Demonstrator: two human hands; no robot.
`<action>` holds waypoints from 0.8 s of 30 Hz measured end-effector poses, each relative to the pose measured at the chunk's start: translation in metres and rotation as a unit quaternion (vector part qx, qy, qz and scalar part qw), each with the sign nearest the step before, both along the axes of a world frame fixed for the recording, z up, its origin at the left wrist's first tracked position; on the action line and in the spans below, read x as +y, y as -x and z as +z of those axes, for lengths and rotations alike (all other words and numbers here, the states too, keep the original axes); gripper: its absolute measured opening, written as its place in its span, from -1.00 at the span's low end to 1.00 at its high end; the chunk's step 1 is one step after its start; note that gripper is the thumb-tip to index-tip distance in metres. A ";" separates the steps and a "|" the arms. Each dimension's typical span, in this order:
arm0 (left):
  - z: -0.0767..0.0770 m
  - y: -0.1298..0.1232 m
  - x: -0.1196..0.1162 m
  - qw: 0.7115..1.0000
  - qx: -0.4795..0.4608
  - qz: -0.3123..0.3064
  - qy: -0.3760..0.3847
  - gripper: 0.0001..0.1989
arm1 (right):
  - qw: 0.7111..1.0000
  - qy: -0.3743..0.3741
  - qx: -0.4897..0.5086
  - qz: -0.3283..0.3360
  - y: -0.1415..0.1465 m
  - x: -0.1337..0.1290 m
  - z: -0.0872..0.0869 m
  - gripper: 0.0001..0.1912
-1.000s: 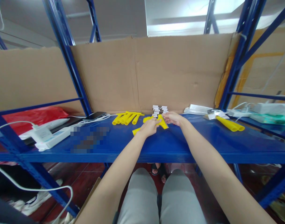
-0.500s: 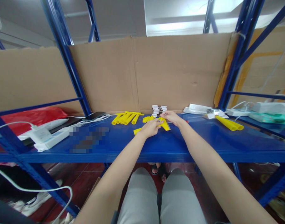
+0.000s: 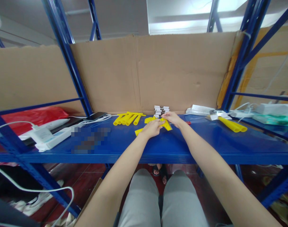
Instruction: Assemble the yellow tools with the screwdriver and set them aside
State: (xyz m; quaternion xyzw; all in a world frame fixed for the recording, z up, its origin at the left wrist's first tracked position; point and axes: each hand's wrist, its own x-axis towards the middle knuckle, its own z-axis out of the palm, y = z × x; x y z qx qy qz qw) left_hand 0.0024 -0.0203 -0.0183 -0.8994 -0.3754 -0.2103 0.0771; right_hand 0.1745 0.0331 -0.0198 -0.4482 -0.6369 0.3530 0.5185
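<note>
Yellow flared piece (image 3: 167, 127), one: over the blue shelf (image 3: 121, 142), before the stacked white pieces (image 3: 160, 111). Wide edge to our right; long axis apparently running leftward under our left hand (image 3: 153, 128), whose fingers close around it. Our right hand (image 3: 173, 118) is nearer the wide edge, at its far end, fingertips bunched; whether they grip anything, we cannot tell.

Your yellow, flared piece (image 3: 167, 127) sits between your left hand (image 3: 153, 128) and right hand (image 3: 172, 119). Its visible end (the rest is partly covered) slants toward you.
</note>
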 end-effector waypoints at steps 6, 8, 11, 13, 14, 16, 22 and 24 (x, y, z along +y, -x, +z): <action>0.002 0.004 0.001 0.998 -0.001 0.059 0.001 -0.62 | 0.999 0.023 -0.032 0.003 -0.003 0.006 -0.004 -0.81; 0.002 0.008 0.003 0.993 -0.021 0.119 0.003 -0.62 | 0.998 0.006 -0.061 -0.031 -0.007 0.012 -0.006 -0.80; 0.005 0.014 0.005 0.978 -0.043 0.202 0.016 -0.64 | 0.982 -0.041 -0.153 -0.104 -0.011 0.019 -0.009 -0.83; 0.007 0.016 0.005 0.971 -0.052 0.232 0.026 -0.63 | 0.960 -0.056 -0.240 -0.134 -0.010 0.020 -0.010 -0.77; 0.008 0.016 0.004 0.969 -0.054 0.239 0.029 -0.62 | 0.946 -0.055 -0.285 -0.142 -0.009 0.019 -0.010 -0.73; 0.009 0.016 0.003 0.966 -0.058 0.249 0.032 -0.59 | 0.916 -0.044 -0.369 -0.150 -0.004 0.016 -0.008 -0.66; 0.010 0.013 0.000 0.961 -0.064 0.266 0.034 -0.60 | 0.817 -0.016 -0.554 -0.158 0.009 0.007 0.008 -0.64; 0.009 0.012 0.000 0.962 -0.065 0.263 0.034 -0.59 | 0.795 -0.026 -0.590 -0.140 0.014 0.004 0.014 -0.65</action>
